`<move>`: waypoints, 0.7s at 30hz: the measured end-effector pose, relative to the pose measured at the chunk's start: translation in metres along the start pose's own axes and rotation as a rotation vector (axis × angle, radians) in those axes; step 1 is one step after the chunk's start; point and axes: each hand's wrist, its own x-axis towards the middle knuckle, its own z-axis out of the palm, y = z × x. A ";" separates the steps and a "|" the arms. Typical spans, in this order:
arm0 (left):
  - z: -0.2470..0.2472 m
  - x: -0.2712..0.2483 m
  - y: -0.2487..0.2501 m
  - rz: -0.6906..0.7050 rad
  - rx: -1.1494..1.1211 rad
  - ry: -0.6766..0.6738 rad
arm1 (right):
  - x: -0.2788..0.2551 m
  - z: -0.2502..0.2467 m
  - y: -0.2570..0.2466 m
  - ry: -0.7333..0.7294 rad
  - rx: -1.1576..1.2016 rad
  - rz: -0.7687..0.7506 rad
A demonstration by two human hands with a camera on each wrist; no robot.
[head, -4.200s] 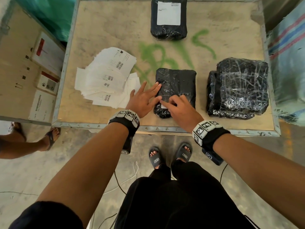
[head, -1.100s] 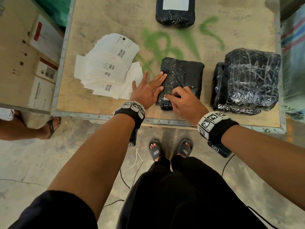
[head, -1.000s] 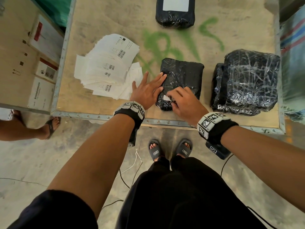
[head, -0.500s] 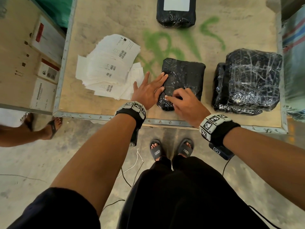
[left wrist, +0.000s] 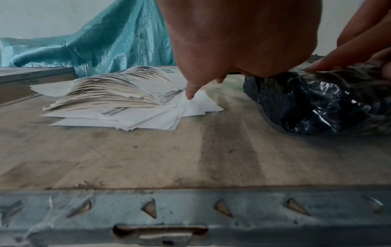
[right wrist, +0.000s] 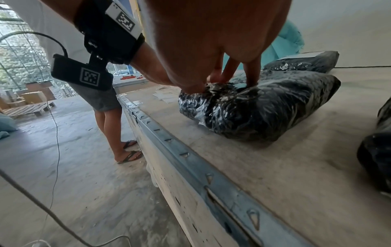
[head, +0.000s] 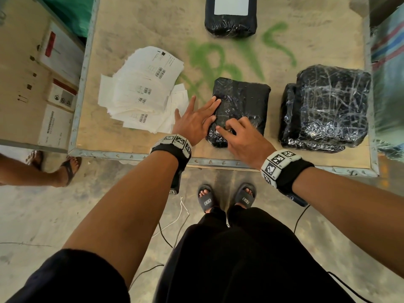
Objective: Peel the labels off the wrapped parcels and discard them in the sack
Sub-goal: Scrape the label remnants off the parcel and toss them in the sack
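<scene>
A black wrapped parcel (head: 242, 101) lies on the wooden table (head: 135, 147) near its front edge. My left hand (head: 196, 121) lies flat with straight fingers on the parcel's left edge and holds it down. My right hand (head: 236, 132) is curled over the near left corner, index finger and thumb pinching a small white label scrap (head: 218, 132). In the right wrist view the right hand's fingertips (right wrist: 251, 80) dig into the parcel (right wrist: 264, 107). A striped woven sack (head: 389, 40) stands at the table's right edge.
A pile of peeled labels (head: 142, 90) lies left of my left hand. A labelled black parcel (head: 230, 25) sits at the far side, and stacked wrapped parcels (head: 328, 106) at the right. A cardboard box (head: 32, 84) and another person's feet (head: 70, 169) are to the left.
My right fingers have kept working the parcel's same near left corner. My left hand has stayed flat on its edge. The other person's foot has shifted at the left.
</scene>
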 end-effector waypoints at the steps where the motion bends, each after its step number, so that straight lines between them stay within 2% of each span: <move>1: 0.000 0.000 0.000 0.000 0.001 0.000 | 0.000 0.001 0.000 -0.006 0.006 0.003; 7: 0.000 -0.001 0.001 0.002 0.021 0.004 | 0.002 -0.004 0.000 0.015 0.213 0.122; 9: 0.000 -0.001 0.001 0.001 0.012 0.007 | 0.004 -0.006 -0.002 -0.006 0.209 0.163; 14: -0.002 -0.002 0.002 0.003 -0.014 0.009 | -0.002 0.005 -0.006 -0.009 -0.009 0.067; 21: -0.004 -0.004 0.005 -0.014 -0.011 0.011 | -0.005 0.001 0.000 -0.024 -0.006 0.008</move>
